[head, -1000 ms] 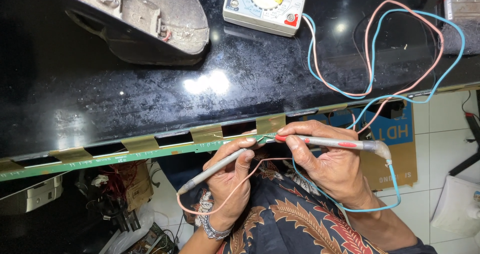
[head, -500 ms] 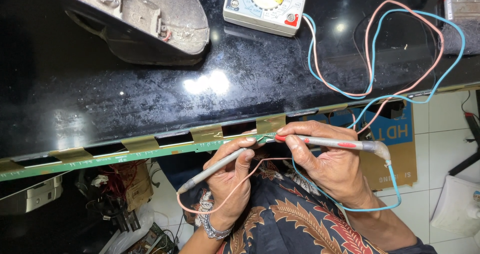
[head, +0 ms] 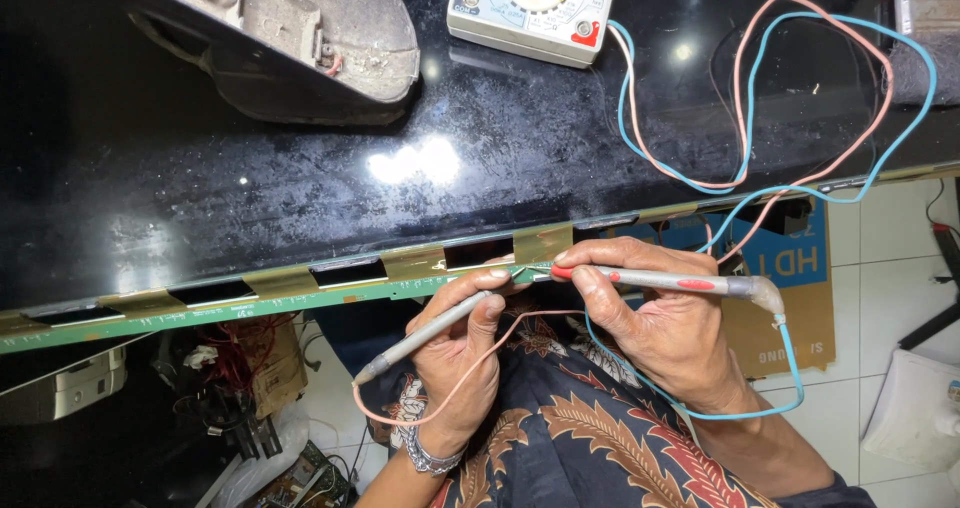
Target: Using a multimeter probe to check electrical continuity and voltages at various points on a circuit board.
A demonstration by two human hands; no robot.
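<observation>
My left hand [head: 462, 353] grips a grey test probe [head: 420, 336] with a pink lead, its tip against the long green circuit strip [head: 230, 308] that runs along the near edge of a big black panel [head: 300, 168]. My right hand [head: 655, 313] holds a second grey probe with a red band [head: 680, 284] and a blue lead, its tip touching the strip close to the other tip. Both leads [head: 745, 183] loop over the panel to a white analogue meter [head: 530, 8] at the top.
A dusty grey plastic cover [head: 300, 38] lies on the panel at the upper left. A red-topped box [head: 925, 8] sits at the top right. Below the panel are a cardboard box [head: 780, 288], white floor tiles and scattered parts [head: 240, 388].
</observation>
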